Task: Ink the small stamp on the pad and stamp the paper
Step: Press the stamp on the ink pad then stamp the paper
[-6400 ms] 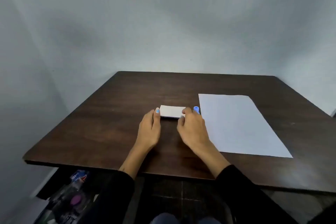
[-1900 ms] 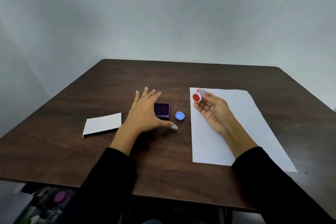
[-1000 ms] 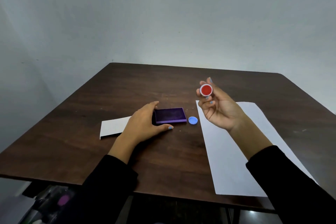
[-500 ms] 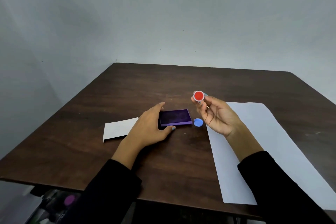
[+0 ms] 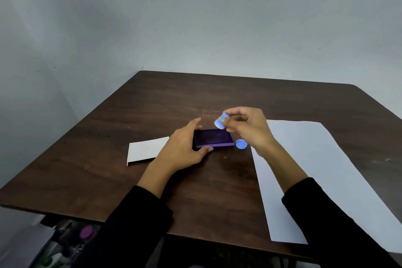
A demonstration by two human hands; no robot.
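A purple ink pad [image 5: 214,137] lies uncovered in the middle of the dark wooden table [image 5: 217,98]. My left hand [image 5: 182,148] rests against the pad's left end, thumb on the near edge and fingers at the far edge. My right hand [image 5: 248,128] pinches the small blue stamp [image 5: 220,122] just above the pad's far right part, its face turned down and blurred. The stamp's blue cap [image 5: 241,144] lies on the table right of the pad. A white sheet of paper [image 5: 315,169] stretches along the right side.
The pad's white lid [image 5: 145,152] lies flat to the left of my left hand. Under the table's near left edge sits clutter with a purple cap [image 5: 86,233]. A grey wall stands behind the table.
My right hand turned the stamp over from red face up to face down and brought it left above the ink pad. My left hand stayed on the pad.
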